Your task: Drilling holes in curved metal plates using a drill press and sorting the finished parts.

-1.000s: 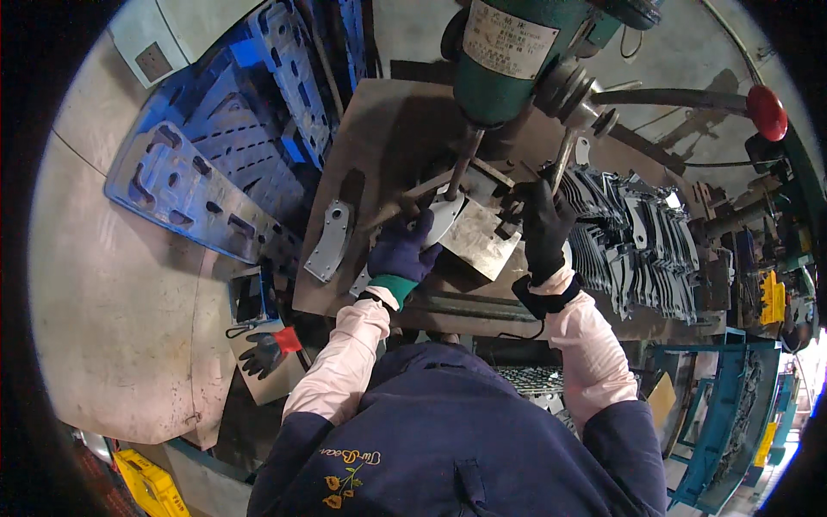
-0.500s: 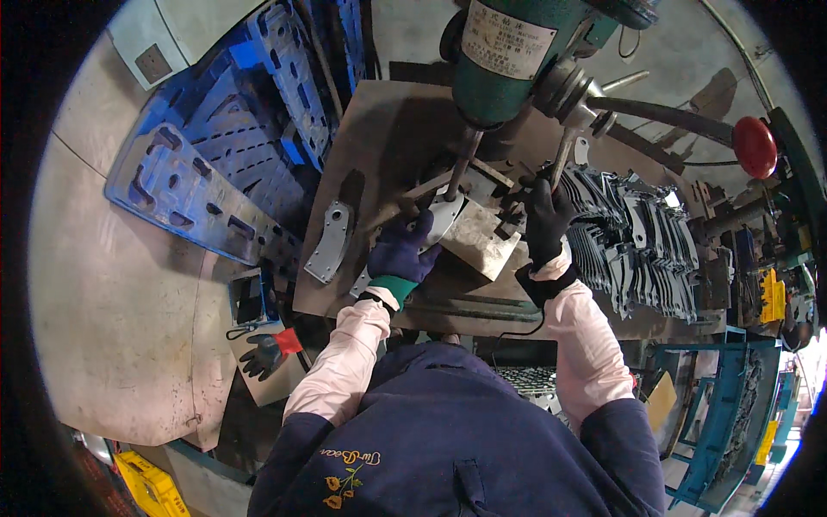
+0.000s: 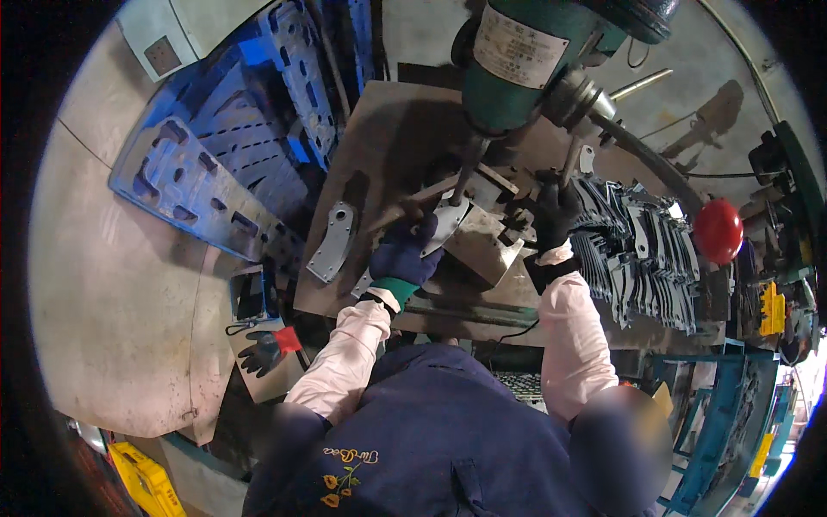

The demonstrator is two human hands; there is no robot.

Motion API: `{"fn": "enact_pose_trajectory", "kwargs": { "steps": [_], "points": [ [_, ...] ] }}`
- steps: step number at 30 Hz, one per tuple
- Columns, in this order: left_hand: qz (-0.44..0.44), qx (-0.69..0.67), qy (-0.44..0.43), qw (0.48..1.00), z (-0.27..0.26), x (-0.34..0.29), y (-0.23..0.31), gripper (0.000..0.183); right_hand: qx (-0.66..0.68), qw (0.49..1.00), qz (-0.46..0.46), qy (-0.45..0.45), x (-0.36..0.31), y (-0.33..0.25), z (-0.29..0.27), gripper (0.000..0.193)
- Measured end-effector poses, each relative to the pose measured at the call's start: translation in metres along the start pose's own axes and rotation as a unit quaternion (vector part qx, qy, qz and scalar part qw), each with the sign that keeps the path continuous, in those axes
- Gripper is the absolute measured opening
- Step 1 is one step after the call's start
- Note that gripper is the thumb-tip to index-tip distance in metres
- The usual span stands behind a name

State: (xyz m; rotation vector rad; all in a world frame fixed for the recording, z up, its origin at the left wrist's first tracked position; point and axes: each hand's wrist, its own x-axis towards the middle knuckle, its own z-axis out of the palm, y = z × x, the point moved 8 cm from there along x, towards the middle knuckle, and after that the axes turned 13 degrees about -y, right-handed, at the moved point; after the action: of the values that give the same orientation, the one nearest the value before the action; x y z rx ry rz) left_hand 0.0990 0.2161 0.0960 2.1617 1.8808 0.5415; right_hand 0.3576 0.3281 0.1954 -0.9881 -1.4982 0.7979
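Note:
My left hand point(image 3: 405, 254), in a dark purple glove with a green cuff, grips the near end of a small curved grey metal plate point(image 3: 444, 227). The plate's far end lies under the spindle point(image 3: 468, 171) of a green drill press point(image 3: 504, 86). Whether the tool tip touches the plate I cannot tell. A pale metal block point(image 3: 487, 246) is just right of the plate. My right hand point(image 3: 558, 211), in a black glove, is closed round one arm of the press's feed handle point(image 3: 572, 159). Another arm of that handle carries a red knob point(image 3: 718, 231).
Rows of stacked grey plates point(image 3: 642, 250) cover the table's right side. A single curved plate point(image 3: 332, 243) lies at the left on the brown table point(image 3: 392, 112). Blue plastic pallets point(image 3: 202, 185) lean beyond the left edge. A spare black glove point(image 3: 261, 353) rests on cardboard below.
The feed handle has turned, its red knob swinging down and toward me. My right hand has moved slightly right with it. My left hand stays at the plate, nearly still.

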Motion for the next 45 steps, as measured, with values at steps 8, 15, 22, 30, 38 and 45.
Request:
{"fn": "enact_pose_trajectory", "kwargs": {
  "steps": [8,15,22,30,38,45],
  "points": [
    [0.037,-0.009,0.039,0.999,-0.003,0.0,0.001,0.069,-0.102,0.99,-0.091,0.015,0.01,-0.014,-0.004,0.02],
    [0.037,0.002,0.026,0.999,-0.002,0.001,0.001,0.07,-0.039,0.999,-0.01,0.008,0.023,0.006,-0.011,0.021],
    [0.004,-0.005,-0.004,1.0,0.004,-0.001,-0.002,0.071,-0.208,0.975,-0.081,-0.005,0.094,0.022,-0.049,0.025],
    [-0.015,0.03,-0.016,0.999,-0.003,-0.002,0.005,0.062,-0.432,0.877,-0.207,-0.021,0.153,0.02,-0.073,0.032],
    [0.02,-0.055,0.007,0.998,-0.007,-0.003,0.002,0.056,-0.106,0.99,-0.014,-0.09,0.05,0.028,-0.021,0.027],
    [-0.003,0.007,-0.024,1.0,-0.002,0.002,0.004,0.067,0.043,0.98,0.113,-0.155,-0.02,-0.016,0.026,0.028]
  ]
}}
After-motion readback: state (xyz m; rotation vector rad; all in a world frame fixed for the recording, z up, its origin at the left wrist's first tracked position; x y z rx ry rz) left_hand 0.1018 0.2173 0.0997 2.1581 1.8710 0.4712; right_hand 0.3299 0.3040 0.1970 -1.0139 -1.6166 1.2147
